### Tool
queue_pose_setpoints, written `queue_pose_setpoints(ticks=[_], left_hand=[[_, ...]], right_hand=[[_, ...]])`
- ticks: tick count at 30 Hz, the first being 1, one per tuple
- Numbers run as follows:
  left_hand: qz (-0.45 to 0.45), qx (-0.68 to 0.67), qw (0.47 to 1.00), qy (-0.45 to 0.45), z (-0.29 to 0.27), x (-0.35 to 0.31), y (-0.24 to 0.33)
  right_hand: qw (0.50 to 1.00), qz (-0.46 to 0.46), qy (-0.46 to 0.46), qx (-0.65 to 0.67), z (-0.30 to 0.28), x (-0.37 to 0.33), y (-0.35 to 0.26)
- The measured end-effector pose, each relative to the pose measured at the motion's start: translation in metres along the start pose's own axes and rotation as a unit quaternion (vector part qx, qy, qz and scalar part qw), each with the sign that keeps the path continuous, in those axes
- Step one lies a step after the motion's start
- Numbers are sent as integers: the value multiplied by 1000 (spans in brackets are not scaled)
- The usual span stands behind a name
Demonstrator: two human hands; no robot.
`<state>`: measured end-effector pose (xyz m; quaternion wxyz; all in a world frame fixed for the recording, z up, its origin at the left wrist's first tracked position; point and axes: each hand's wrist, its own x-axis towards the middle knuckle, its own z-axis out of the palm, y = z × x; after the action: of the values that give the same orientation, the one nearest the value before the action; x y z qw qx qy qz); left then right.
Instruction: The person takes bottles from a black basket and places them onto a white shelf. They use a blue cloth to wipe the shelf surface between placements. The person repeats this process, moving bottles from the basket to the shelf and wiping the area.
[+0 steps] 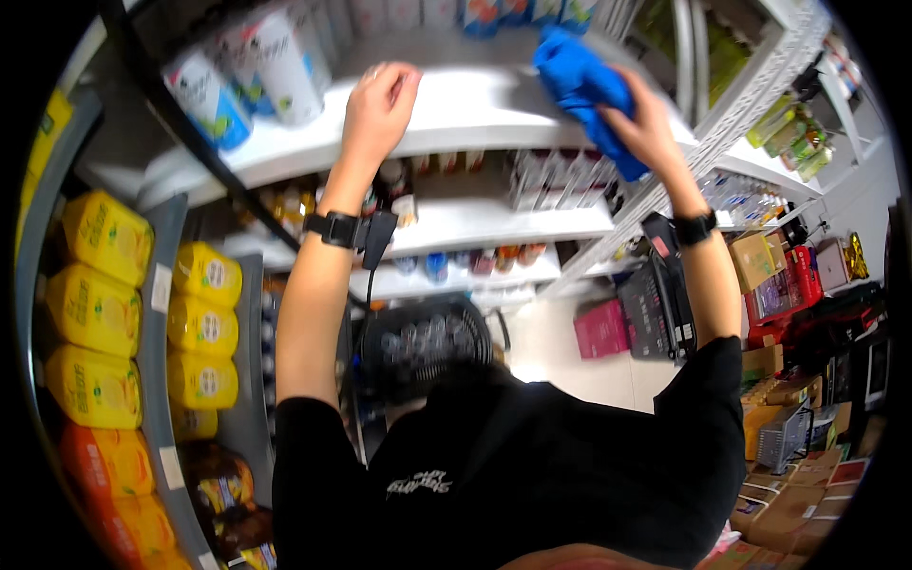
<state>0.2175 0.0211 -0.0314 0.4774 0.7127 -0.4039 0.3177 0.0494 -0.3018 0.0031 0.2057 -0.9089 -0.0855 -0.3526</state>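
A: Ok so, holding what in the right hand point(646, 119)?

B: Gripping a bunched-up blue cloth point(584, 84), pinched between thumb and fingers. Got it over the far right part of the white shelf point(456, 112), just left of a white metal upright point(733, 114). Can't tell whether pressing it on the board or not.

A: And doing what with the left hand point(380, 106)?

B: Hanging over the same shelf, left of the cloth and well apart from it. Curled in loosely, with fingertips drawn together. Wearing a black band point(342, 229) on that wrist, plus another black band point(695, 228) on the right one.

A: Anything close by?

B: Yep. Just left of the left hand, see blue-and-white cartons point(275, 68). Farther left, yellow packs point(100, 309) in a rack. Nearer in, a black basket point(480, 332) full of clear stuff, too blurry to name. Over on the right, a pink box point(601, 330) beside a dark crate point(651, 318).
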Motion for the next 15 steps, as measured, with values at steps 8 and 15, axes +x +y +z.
queue_pose_setpoints(ticks=[8, 15], left_hand=[[-141, -240, 959, 55, -25, -170, 18], [-387, -41, 915, -106, 1, -383, -25]], right_hand=[[947, 216, 96, 217, 32, -200, -108], [747, 565, -6, 349, 116, -338, -82]])
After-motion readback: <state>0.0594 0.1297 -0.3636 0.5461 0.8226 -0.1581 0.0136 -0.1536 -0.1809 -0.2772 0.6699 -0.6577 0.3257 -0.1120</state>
